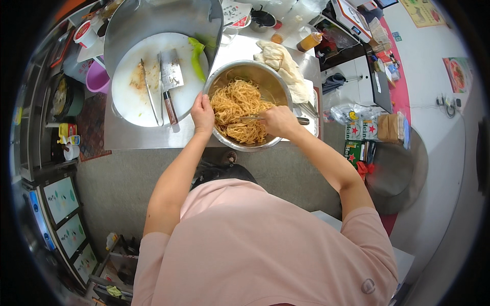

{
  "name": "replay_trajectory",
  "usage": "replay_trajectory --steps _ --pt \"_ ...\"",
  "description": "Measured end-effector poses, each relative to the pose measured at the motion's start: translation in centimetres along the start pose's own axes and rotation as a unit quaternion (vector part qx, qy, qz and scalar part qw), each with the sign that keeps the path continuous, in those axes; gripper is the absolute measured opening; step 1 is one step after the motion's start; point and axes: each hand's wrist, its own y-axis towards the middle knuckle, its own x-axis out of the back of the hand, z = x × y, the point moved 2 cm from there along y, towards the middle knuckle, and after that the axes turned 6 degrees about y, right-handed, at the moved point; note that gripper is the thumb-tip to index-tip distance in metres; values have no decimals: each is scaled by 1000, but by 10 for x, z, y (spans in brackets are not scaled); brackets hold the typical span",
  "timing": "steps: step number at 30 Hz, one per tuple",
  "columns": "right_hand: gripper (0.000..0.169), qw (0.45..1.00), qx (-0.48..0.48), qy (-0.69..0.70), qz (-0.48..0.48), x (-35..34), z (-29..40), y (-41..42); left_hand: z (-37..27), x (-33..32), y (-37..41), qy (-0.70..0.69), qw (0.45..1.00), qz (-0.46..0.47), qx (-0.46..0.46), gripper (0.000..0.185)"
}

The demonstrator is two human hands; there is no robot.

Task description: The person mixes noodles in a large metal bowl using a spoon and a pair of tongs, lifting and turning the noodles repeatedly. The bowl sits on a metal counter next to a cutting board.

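Note:
A steel mixing bowl (281,142) full of brown sauced noodles (241,107) sits at the front edge of the steel table. My left hand (202,116) grips its left rim, thumb on top. In my right hand (280,121), over the bowl's right side, is a metal utensil (303,121). Its thin end reaches into the noodles, and the handle sticks out to the right; its exact kind is hidden. Left of the bowl, a round white cutting board (126,82) carries a cleaver (171,72), metal tongs (148,91) and a green pepper (196,59).
A tall curved metal guard (160,17) stands behind the cutting board. Right of the bowl lies a crumpled cream cloth (281,63), with a sauce bottle (309,41) beyond it. A purple bucket (97,78) is left of the table (153,142). Beer cartons (354,130) are at the right.

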Motion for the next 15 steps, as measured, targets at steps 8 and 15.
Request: replay_trajectory --steps 8,15 --pt "28 946 -91 301 -75 -9 -50 -27 6 2 1 10 1000 2 1 34" --pt "28 877 -115 458 -89 -7 -55 -50 -1 1 0 12 1000 5 -3 34"
